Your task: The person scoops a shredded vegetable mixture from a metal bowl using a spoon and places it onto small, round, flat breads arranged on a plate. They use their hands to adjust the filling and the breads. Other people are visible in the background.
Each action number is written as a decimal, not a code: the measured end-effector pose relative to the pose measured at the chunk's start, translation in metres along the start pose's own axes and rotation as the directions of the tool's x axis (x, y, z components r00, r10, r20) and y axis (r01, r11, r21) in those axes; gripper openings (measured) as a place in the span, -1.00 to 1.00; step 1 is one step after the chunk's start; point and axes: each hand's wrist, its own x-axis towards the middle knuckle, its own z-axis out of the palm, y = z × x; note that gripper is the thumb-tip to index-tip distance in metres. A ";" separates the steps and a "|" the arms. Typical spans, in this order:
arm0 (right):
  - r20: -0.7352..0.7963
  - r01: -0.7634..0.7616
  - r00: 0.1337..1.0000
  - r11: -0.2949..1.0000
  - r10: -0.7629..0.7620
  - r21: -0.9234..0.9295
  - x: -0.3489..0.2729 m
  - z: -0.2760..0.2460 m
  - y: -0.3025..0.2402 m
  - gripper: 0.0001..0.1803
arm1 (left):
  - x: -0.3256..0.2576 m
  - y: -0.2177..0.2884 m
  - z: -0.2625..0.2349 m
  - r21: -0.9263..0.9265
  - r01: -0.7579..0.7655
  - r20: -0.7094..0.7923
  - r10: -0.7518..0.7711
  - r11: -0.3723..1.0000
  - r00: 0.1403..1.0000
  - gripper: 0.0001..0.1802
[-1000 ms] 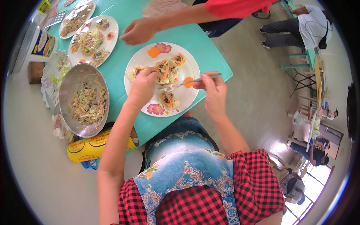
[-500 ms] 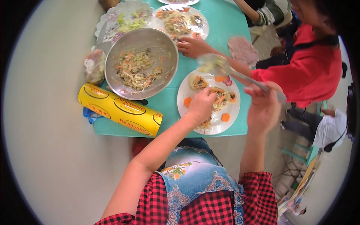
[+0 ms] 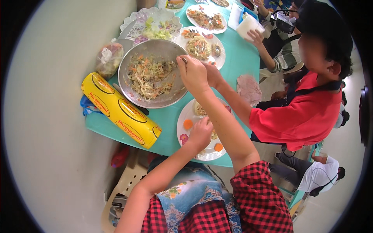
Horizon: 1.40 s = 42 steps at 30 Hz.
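My right hand (image 3: 194,75) is closed on a metal spoon at the right rim of the steel mixing bowl (image 3: 123,79). Little of the spoon (image 3: 184,60) shows past my fingers. Shredded vegetable salad (image 3: 149,75) with orange and dark bits lies in the bowl. Over the near white plate (image 3: 179,136) my left hand (image 3: 201,134) is curled, fingertips together; whether they pinch anything is hidden. That plate carries orange carrot flowers (image 3: 218,147), a pink flower garnish (image 3: 183,138) and salad portions, partly covered by my hands and right forearm.
A yellow wrap roll (image 3: 120,110) lies along the table's left edge, below a tied plastic bag (image 3: 110,60). Beyond stand a scalloped tray (image 3: 132,27) and plated salads (image 3: 200,48). A person in red (image 3: 295,108) reaches in beside my right hand; a pink cloth (image 3: 248,90) lies nearby.
My right hand has swung left with the spoon, from above the near plate to the bowl's rim. My left hand stays at the plate. The view has shifted, showing more of the far table.
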 end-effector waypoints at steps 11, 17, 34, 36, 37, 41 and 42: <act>0.152 -0.332 0.941 0.906 0.301 0.261 -0.007 0.016 0.005 -0.72 | -0.005 0.001 -0.007 0.177 0.051 0.051 -0.061 0.983 0.997 -0.75; 0.215 -0.493 0.870 0.809 0.444 0.320 -0.007 0.018 0.006 -0.69 | -0.006 0.002 -0.009 0.186 0.061 0.069 -0.075 0.981 0.995 -0.74; 0.403 -0.749 0.634 0.395 0.660 0.531 -0.007 0.003 0.004 -0.69 | -0.013 0.000 -0.015 0.060 -0.074 0.078 0.069 0.995 0.995 -0.77; 0.418 -0.772 0.596 0.346 0.686 0.533 -0.009 -0.004 0.002 -0.66 | -0.015 -0.001 -0.016 0.079 -0.083 0.102 0.075 0.993 0.992 -0.76; 0.424 -0.781 0.578 0.322 0.697 0.535 -0.009 -0.008 0.002 -0.63 | -0.016 -0.001 -0.017 0.089 -0.089 0.112 0.079 0.992 0.991 -0.75; 0.413 -0.742 0.556 0.206 0.722 0.638 -0.016 -0.029 0.006 -0.65 | -0.016 -0.001 -0.023 0.047 -0.018 0.232 0.006 0.999 0.973 -0.72; 0.391 -0.717 0.547 0.174 0.741 0.675 -0.017 -0.034 0.004 -0.67 | -0.017 0.000 -0.026 0.028 -0.006 0.209 0.000 1.000 0.978 -0.71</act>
